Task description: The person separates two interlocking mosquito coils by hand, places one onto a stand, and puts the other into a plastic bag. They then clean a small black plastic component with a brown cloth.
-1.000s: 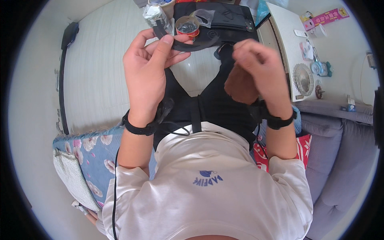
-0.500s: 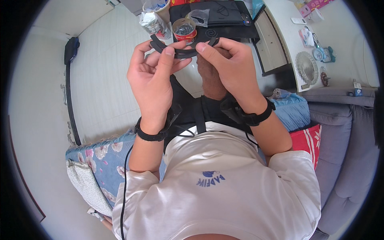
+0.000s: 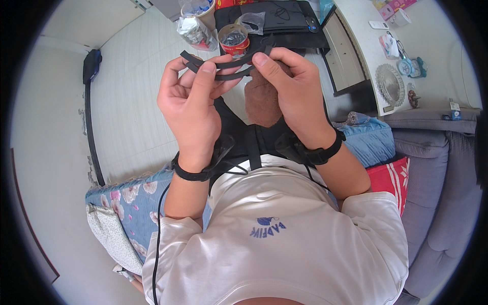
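In front of my lap, a thin black curved thing made of two flexible strips (image 3: 230,77) stretches between my hands. My left hand (image 3: 189,109) pinches its left part between thumb and fingers, and the strip ends stick out past the fingertips. With thumb and fingers closed, my right hand (image 3: 300,94) grips the other end. From that same hand hangs a soft brown cloth (image 3: 263,104), bunched beneath the fingers. My right fingers partly hide the far end of the strips. What kind of thing the strips belong to, I cannot tell.
A black table (image 3: 300,38) ahead carries a dark laptop-like slab (image 3: 279,18), a red round tin (image 3: 235,44) and a silver bag (image 3: 195,34). At right stand a white counter (image 3: 368,48) with a glass dish (image 3: 390,85) and a grey sofa (image 3: 422,173). Black straps circle both wrists.
The two strips have spread farther apart, and their left end sits slightly farther left and lower. The brown cloth hangs wider below my right hand. Both hands keep their grip.
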Demonstrator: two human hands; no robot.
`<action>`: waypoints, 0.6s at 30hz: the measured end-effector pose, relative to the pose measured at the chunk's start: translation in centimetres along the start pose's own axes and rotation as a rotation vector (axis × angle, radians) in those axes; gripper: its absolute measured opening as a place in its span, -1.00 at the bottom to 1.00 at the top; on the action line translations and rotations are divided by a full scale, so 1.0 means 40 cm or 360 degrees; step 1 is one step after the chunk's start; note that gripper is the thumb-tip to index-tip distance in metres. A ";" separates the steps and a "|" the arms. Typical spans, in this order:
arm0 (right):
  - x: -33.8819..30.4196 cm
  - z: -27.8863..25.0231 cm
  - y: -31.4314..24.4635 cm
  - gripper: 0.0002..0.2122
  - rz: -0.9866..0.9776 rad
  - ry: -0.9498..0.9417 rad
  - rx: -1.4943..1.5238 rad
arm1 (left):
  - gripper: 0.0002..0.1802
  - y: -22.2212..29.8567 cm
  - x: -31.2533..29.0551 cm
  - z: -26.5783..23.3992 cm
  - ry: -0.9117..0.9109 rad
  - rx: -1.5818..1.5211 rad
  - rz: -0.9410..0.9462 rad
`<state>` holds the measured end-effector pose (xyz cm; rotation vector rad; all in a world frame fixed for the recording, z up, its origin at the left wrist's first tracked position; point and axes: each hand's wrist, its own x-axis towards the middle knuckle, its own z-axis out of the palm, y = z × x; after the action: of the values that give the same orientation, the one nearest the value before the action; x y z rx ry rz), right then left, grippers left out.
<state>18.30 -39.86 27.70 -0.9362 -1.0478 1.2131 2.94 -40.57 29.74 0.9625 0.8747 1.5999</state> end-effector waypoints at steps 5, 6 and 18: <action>0.006 -0.007 0.001 -0.80 0.0018 0.0021 0.0078 | -0.78 0.000 0.001 -0.004 -0.0036 -0.0010 -0.0033; 0.006 -0.006 -0.006 -0.80 0.0031 0.0012 0.0092 | -0.77 0.001 0.001 -0.004 -0.0037 -0.0005 -0.0031; 0.002 -0.019 -0.019 -0.82 0.0120 -0.0157 -0.0042 | -0.75 0.008 0.018 -0.016 0.0044 0.0032 0.0006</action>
<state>19.22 -39.90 28.24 -0.9510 -1.1175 1.3218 2.14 -39.99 29.87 0.9585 0.9104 1.6135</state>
